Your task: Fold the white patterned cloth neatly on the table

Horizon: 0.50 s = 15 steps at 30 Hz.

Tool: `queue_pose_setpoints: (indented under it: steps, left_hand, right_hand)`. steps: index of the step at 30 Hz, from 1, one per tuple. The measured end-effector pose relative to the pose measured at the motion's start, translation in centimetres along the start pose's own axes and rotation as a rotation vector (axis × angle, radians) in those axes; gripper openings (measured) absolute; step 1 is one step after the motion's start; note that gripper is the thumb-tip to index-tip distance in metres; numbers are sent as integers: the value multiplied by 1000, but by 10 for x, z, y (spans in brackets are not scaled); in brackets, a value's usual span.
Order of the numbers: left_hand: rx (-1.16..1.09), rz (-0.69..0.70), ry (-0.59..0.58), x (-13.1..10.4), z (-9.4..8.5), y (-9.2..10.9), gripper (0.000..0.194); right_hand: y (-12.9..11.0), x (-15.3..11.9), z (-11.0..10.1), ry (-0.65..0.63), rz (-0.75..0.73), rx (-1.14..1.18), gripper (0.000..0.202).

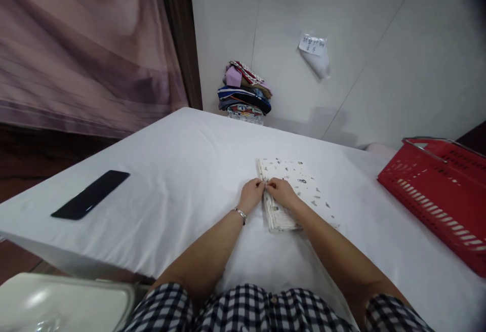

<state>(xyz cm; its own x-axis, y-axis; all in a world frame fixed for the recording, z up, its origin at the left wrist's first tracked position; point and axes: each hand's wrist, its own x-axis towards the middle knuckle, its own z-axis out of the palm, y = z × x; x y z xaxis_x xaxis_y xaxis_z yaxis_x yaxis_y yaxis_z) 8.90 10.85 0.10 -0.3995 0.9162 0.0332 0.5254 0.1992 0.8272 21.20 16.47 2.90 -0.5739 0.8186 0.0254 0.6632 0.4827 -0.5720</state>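
Note:
A folded white cloth with small grey and dark prints [304, 177] lies on the white-covered table [170, 170] in front of me. My left hand [252, 193] is closed at the cloth's left folded edge, its fingers pinching the layers there. Right beside it, my right hand [280, 190] pinches the same edge from above, with its wrist over the cloth. The fingertips of both hands nearly meet. A silver bracelet [240, 214] circles my left wrist.
A black flat object [91, 194] lies at the table's left. The red basket [436, 190] stands at the right. Beyond the far edge is a stack of folded clothes [245, 91]. A pale lidded container [64, 304] is at the lower left, a pink curtain [83, 43] behind.

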Motion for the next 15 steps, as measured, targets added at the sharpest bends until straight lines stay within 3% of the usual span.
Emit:
queue_pose_setpoints:
  steps: [3, 7, 11, 15]
  left_hand:
    - [-10, 15, 5, 0, -1, 0, 34]
    - [-17, 0, 8, 0, 0, -1, 25]
    - [1, -10, 3, 1, 2, -2, 18]
    - [9, -10, 8, 1, 3, -3, 17]
  right_hand:
    - [4, 1, -3, -59, -29, 70, 19]
    - [6, 18, -17, -55, 22, 65, 20]
    - [-1, 48, -26, -32, 90, -119, 24]
    - [-7, 76, -19, -50, 107, -258, 25]
